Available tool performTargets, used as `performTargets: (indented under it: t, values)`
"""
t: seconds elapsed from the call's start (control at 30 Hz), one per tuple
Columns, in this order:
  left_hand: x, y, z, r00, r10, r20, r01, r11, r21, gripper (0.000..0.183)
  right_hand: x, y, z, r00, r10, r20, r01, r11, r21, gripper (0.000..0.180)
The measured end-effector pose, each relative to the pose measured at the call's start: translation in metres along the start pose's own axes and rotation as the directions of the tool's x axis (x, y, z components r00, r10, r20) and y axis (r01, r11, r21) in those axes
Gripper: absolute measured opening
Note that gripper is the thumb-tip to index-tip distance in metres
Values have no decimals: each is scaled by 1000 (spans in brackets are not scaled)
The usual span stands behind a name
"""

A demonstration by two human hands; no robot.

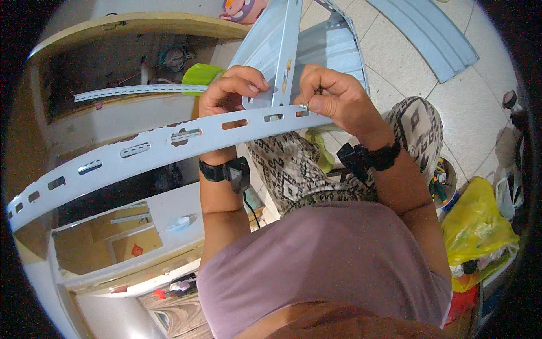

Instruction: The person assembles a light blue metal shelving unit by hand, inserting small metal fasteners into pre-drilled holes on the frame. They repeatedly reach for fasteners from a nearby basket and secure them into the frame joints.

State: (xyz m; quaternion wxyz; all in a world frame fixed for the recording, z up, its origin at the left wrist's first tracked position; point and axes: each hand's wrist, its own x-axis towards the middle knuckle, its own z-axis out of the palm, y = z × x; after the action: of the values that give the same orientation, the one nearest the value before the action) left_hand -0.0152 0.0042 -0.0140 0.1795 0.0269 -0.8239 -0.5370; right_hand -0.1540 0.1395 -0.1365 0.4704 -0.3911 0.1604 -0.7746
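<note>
A long slotted metal angle bar runs from the far left to my hands, its paint chipped along the upper edge. My right hand pinches a small silver bolt between thumb and fingers, at the bar's end slot. Behind the bar, my left hand has its fingers curled and apart near the joint; whether its palm touches the bar is hidden. A second metal upright meets the bar between my hands, beside light blue metal shelf panels.
A loose blue metal panel lies on the tiled floor at the upper right. Near my knee stands a round container with tools. A yellow plastic bag lies at the right. Another slotted strip is at the left.
</note>
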Motion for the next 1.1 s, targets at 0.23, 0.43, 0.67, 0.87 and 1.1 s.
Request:
performTargets:
  t: [0.23,0.43,0.67,0.87,1.1]
  values:
    - [0,-6,5,995,49,-87,-53,997,-50,37,-1,4,-6,1000,16,-19,-18,994,-112,7]
    - [-1,-3,6,988,29,-155,-24,999,33,35,2,11,-7,997,-47,-61,43,997,-67,11]
    - [-4,-3,6,980,68,-186,-43,990,135,35,1,13,-9,995,15,-95,-19,999,-38,17]
    - [-9,-4,4,979,81,-185,-51,986,158,36,1,12,-10,997,19,-81,-31,988,-149,16]
    - [-10,-6,5,983,15,-183,-24,999,-48,29,2,13,-7,987,69,-144,-88,988,-129,14]
